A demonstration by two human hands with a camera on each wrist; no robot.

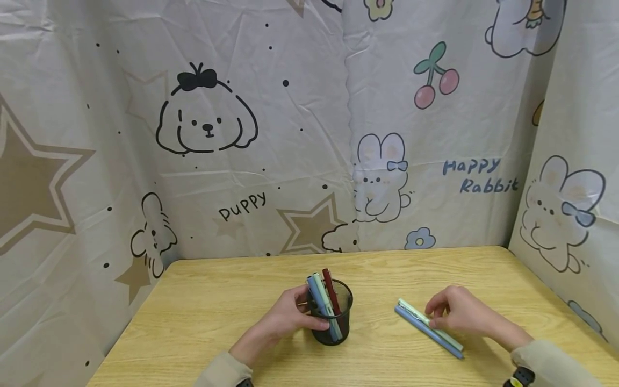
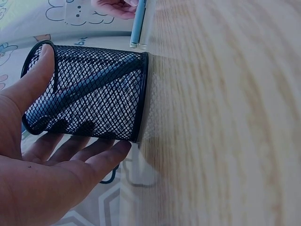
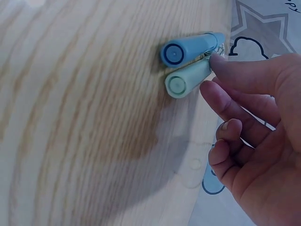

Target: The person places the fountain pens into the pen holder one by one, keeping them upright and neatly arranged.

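Observation:
My left hand [image 1: 290, 318] wraps round a black mesh pen cup [image 1: 335, 329] standing at mid-table; in the left wrist view the thumb lies on the rim and the fingers [image 2: 94, 155] curl round the cup [image 2: 89, 94]. A blue pen [image 1: 316, 295], a pale green pen and a dark red pen [image 1: 330, 289] stand in it. To the right, a mint green pen [image 1: 412, 312] and a blue pen [image 1: 420, 328] lie side by side on the wood. My right hand [image 1: 459, 314] pinches the mint pen [image 3: 186, 80] with its fingertips [image 3: 221, 63], beside the blue pen [image 3: 188, 49].
The wooden table [image 1: 217, 306] is boxed in at the back and on both sides by a cartoon-printed cloth [image 1: 300, 134]. The right cloth wall [image 1: 566, 215] stands close to my right hand. Bare wood lies in front of and left of the cup.

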